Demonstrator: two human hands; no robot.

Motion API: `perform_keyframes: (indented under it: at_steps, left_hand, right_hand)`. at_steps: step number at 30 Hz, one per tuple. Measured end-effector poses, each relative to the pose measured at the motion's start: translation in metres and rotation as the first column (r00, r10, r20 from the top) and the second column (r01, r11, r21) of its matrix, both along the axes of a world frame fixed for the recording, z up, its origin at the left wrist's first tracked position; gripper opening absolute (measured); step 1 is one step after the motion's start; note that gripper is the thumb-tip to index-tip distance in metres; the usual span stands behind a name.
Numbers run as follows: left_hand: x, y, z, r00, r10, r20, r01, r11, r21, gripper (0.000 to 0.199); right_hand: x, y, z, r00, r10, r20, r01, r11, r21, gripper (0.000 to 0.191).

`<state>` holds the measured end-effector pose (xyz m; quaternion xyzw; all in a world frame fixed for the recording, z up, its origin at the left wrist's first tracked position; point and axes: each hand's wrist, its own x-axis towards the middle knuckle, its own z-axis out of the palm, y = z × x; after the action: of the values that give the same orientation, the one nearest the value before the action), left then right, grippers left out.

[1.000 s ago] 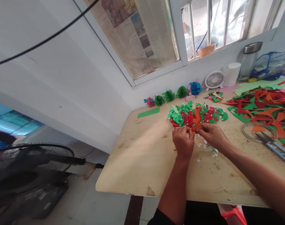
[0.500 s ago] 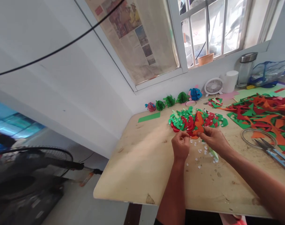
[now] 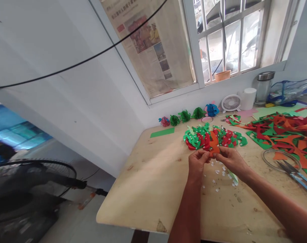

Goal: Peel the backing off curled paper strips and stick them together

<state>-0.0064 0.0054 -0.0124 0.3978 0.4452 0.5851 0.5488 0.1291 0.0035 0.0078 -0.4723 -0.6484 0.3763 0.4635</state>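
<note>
Between my two hands is an orange paper cutout (image 3: 214, 144) with a curvy outline, held upright a little above the table. My left hand (image 3: 197, 162) pinches its lower left edge with thumb and forefinger. On the other side, the fingers of my right hand (image 3: 230, 158) are closed on its lower right edge. Just behind it lies a heap of red and green paper cutouts (image 3: 193, 139) dotted with small white squares. Several loose white paper squares (image 3: 217, 190) are scattered below my hands, beside a pale green paper strip (image 3: 233, 176).
Scissors (image 3: 295, 173) and a tape ring (image 3: 266, 158) lie at the right, by a pile of paper scraps (image 3: 282, 131). Along the wall stand folded paper figures (image 3: 185, 116), a small white fan (image 3: 231, 103) and a glass bottle (image 3: 264, 89). A green paper strip (image 3: 162, 132) lies further left.
My left hand has moved in against the orange cutout, its fingertips now meeting the lower edge. The head view has tilted up slightly, so the table sits lower in the picture.
</note>
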Motion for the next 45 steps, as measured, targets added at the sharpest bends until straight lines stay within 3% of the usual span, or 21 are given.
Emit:
perform_keyframes:
  at_steps: [6,12,17,22,27,33,36,41,43,45]
  left_hand:
    - [0.003,-0.004,0.005,0.986,0.097,-0.136,-0.075,0.985,0.157,0.025]
    - [-0.004,-0.004,0.013,0.998,-0.007,0.066,0.008,1.000,-0.015,0.038]
    - [-0.007,-0.004,0.016,0.993,-0.022,0.113,0.022,1.000,-0.004,0.038]
    - [-0.007,0.000,0.009,0.986,-0.055,0.157,0.052,0.998,0.021,0.038]
    - [-0.006,0.002,0.002,0.994,-0.048,0.094,0.041,0.996,0.078,0.030]
    - [-0.003,-0.002,0.007,0.993,0.100,-0.064,-0.088,0.982,0.168,0.019]
    - [-0.001,-0.005,0.006,0.955,0.194,-0.225,-0.135,0.958,0.254,0.017]
    - [0.003,-0.010,0.001,0.821,0.358,-0.446,-0.180,0.902,0.393,0.017]
    - [0.004,-0.011,0.001,0.794,0.380,-0.474,-0.178,0.892,0.416,0.017]
    - [0.005,-0.012,0.001,0.816,0.362,-0.451,-0.175,0.898,0.403,0.018]
  right_hand:
    - [-0.001,0.000,0.002,0.996,0.050,-0.076,-0.056,0.995,-0.081,0.030]
    - [0.001,-0.002,0.007,0.974,0.140,-0.177,-0.167,0.975,-0.148,0.033]
    - [0.000,-0.002,0.007,0.967,0.198,-0.163,-0.223,0.962,-0.156,0.037]
    - [-0.001,-0.003,0.005,0.957,0.272,-0.104,-0.286,0.944,-0.163,0.031]
    - [-0.003,-0.005,0.004,0.952,0.299,-0.069,-0.307,0.935,-0.176,0.024]
    - [-0.004,-0.003,-0.003,0.974,0.228,0.001,-0.226,0.966,-0.127,0.027]
    - [-0.003,0.001,-0.010,0.974,0.218,0.063,-0.210,0.971,-0.112,0.029]
    - [-0.002,0.004,-0.019,0.980,0.169,0.109,-0.160,0.984,-0.084,0.033]
    - [-0.002,0.004,-0.018,0.982,0.161,0.094,-0.154,0.985,-0.081,0.035]
    - [-0.003,0.003,-0.015,0.985,0.159,0.061,-0.153,0.985,-0.083,0.035]
